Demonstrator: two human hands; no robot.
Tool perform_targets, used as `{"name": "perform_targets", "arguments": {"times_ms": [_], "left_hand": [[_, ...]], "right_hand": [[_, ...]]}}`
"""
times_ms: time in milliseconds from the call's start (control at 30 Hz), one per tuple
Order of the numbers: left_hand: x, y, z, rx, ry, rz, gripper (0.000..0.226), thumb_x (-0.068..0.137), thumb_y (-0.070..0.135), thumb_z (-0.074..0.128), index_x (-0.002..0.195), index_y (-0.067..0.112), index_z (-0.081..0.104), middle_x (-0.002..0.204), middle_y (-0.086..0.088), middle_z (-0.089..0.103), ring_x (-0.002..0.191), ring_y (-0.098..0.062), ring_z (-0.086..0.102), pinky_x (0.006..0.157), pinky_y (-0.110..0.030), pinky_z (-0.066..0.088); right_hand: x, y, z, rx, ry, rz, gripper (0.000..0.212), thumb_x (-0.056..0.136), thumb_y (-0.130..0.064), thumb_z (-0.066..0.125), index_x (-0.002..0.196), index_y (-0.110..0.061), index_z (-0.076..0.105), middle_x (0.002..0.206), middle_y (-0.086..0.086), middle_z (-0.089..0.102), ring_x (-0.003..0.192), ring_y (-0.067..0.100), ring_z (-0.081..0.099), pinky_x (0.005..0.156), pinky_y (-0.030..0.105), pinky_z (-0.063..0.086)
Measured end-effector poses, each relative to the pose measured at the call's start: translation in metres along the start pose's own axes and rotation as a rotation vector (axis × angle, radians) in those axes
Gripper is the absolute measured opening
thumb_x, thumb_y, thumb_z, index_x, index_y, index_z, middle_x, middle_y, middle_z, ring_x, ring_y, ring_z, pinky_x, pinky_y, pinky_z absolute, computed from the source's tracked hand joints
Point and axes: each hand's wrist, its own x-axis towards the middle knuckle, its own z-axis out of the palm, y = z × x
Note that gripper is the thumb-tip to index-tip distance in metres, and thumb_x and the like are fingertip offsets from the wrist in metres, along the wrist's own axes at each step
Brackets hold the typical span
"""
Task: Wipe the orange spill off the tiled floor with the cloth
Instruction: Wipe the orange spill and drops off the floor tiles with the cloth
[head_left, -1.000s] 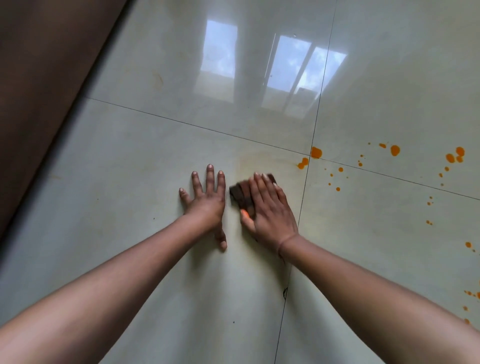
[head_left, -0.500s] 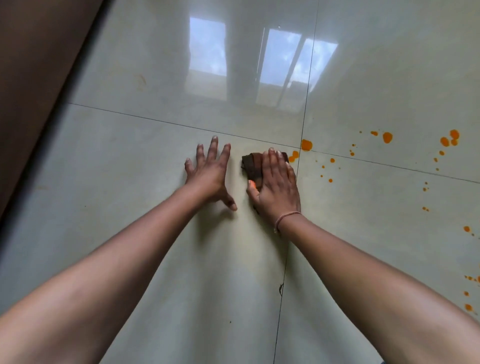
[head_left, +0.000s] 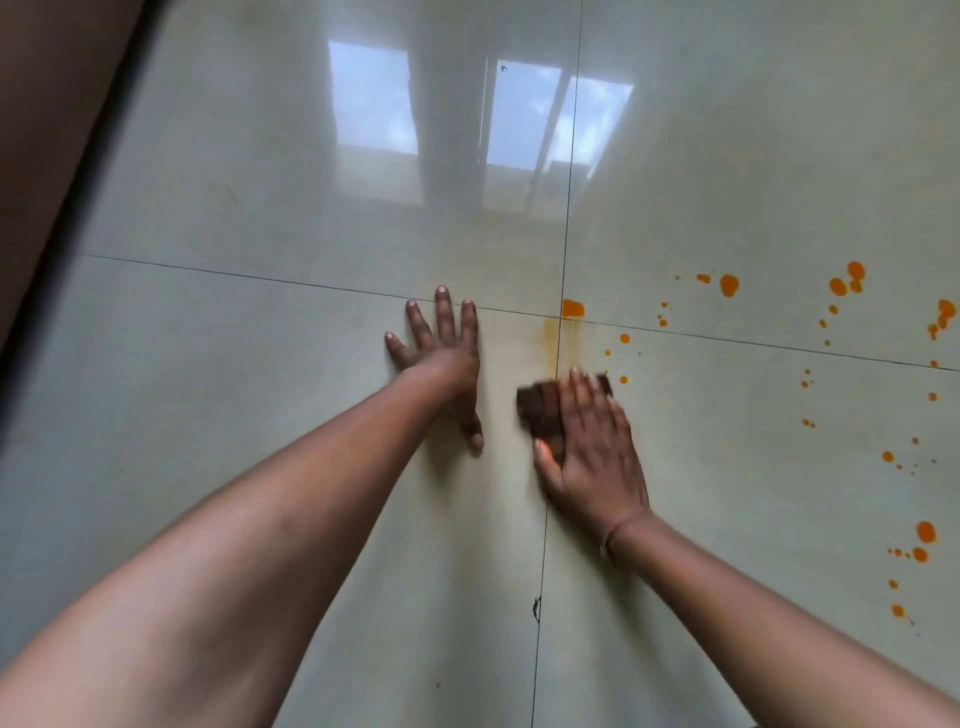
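My right hand (head_left: 592, 447) lies flat on a folded dark brown cloth (head_left: 540, 415), pressing it to the pale glossy tiled floor (head_left: 260, 389) at the vertical grout line. Most of the cloth is hidden under the palm and fingers. Just beyond the cloth runs a faint orange smear (head_left: 563, 343) up to an orange blob (head_left: 572, 308) at the tile corner. Orange drops (head_left: 729, 285) scatter across the tiles to the right. My left hand (head_left: 441, 358) rests flat on the floor beside the cloth, fingers spread, holding nothing.
A dark brown wall or furniture edge (head_left: 47, 156) runs along the left side. More orange drops (head_left: 924, 532) lie at the far right. A window reflection (head_left: 524, 119) shines on the tiles ahead. A small dark mark (head_left: 535, 608) sits on the grout line near me.
My right hand has pulled the cloth back towards me from the tile corner, leaving a faint orange smear where two drops were. The left hand stays planted flat.
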Motion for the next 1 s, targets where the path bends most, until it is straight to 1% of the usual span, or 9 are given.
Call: {"name": "perform_targets", "arguments": {"times_ms": [100,267,467,633,667,733,833,900,1000], "left_hand": [[0.000,0.001,0.000,-0.031,0.006,0.008,0.169,0.041,0.039,0.096,0.141,0.019,-0.039,0.140,-0.012,-0.053,0.129,-0.048,-0.042,0.103,-0.073,-0.008],[0.004,-0.002,0.003,-0.034,0.000,0.007,0.170,0.040,0.041,0.096,0.140,0.022,-0.040,0.138,-0.010,-0.056,0.129,-0.044,-0.044,0.102,-0.071,-0.012],[-0.001,0.000,0.000,-0.014,-0.001,0.005,0.172,0.039,0.043,0.096,0.140,0.019,-0.040,0.138,-0.012,-0.055,0.128,-0.047,-0.043,0.103,-0.072,-0.010],[0.003,0.001,0.003,-0.001,0.003,-0.005,0.173,0.037,0.043,0.096,0.139,0.021,-0.041,0.138,-0.011,-0.056,0.129,-0.046,-0.043,0.102,-0.072,-0.009],[0.004,0.001,0.002,-0.011,0.004,-0.010,0.174,0.036,0.042,0.097,0.140,0.021,-0.040,0.139,-0.011,-0.055,0.130,-0.046,-0.042,0.103,-0.073,-0.009],[0.002,0.000,0.001,-0.029,0.011,-0.003,0.174,0.035,0.041,0.098,0.141,0.021,-0.039,0.140,-0.010,-0.054,0.131,-0.046,-0.041,0.103,-0.073,-0.008],[-0.001,-0.002,0.001,-0.015,0.011,0.011,0.173,0.036,0.044,0.097,0.142,0.021,-0.039,0.140,-0.011,-0.054,0.130,-0.046,-0.042,0.103,-0.073,-0.008],[-0.001,0.000,0.000,-0.015,0.005,0.005,0.173,0.037,0.044,0.096,0.140,0.021,-0.040,0.139,-0.011,-0.055,0.129,-0.046,-0.043,0.102,-0.073,-0.009],[0.003,0.001,0.003,-0.021,0.007,0.002,0.174,0.035,0.042,0.097,0.140,0.022,-0.041,0.138,-0.010,-0.056,0.129,-0.046,-0.043,0.101,-0.073,-0.010]], "right_hand": [[0.016,0.009,0.001,0.021,-0.009,-0.012,0.080,0.087,-0.051,0.033,0.153,-0.007,0.020,0.160,0.010,0.017,0.148,0.022,0.012,0.119,0.036,0.007],[0.128,-0.001,-0.015,0.041,0.028,0.202,0.077,0.095,-0.049,0.035,0.154,-0.011,0.003,0.163,0.006,0.001,0.149,0.020,-0.003,0.119,0.034,-0.005],[0.031,0.022,-0.007,0.027,-0.022,-0.021,0.081,0.087,-0.054,0.028,0.154,-0.010,0.014,0.162,0.007,0.011,0.149,0.018,0.005,0.119,0.031,-0.002],[0.135,0.008,-0.017,0.052,0.052,0.228,0.078,0.094,-0.050,0.036,0.154,-0.012,0.005,0.163,0.006,0.003,0.149,0.020,-0.001,0.119,0.035,-0.003],[0.137,0.000,-0.014,0.061,0.048,0.214,0.078,0.094,-0.049,0.037,0.154,-0.011,0.005,0.163,0.007,0.003,0.149,0.021,0.000,0.119,0.035,-0.003],[0.095,-0.007,-0.010,0.048,0.015,0.022,0.079,0.091,-0.051,0.037,0.153,-0.009,0.015,0.161,0.010,0.012,0.149,0.023,0.007,0.118,0.036,0.002],[0.021,0.032,-0.006,-0.008,-0.034,-0.207,0.080,0.087,-0.053,0.038,0.152,-0.008,0.024,0.159,0.010,0.021,0.147,0.022,0.014,0.117,0.039,0.013],[0.041,0.058,-0.010,0.017,0.024,-0.092,0.082,0.085,-0.054,0.034,0.152,-0.007,0.024,0.159,0.011,0.022,0.146,0.023,0.015,0.117,0.041,0.016],[0.117,0.030,-0.018,0.066,0.084,0.230,0.087,0.081,-0.059,0.019,0.153,-0.010,0.015,0.161,0.008,0.013,0.148,0.023,0.008,0.119,0.037,0.005]]}}
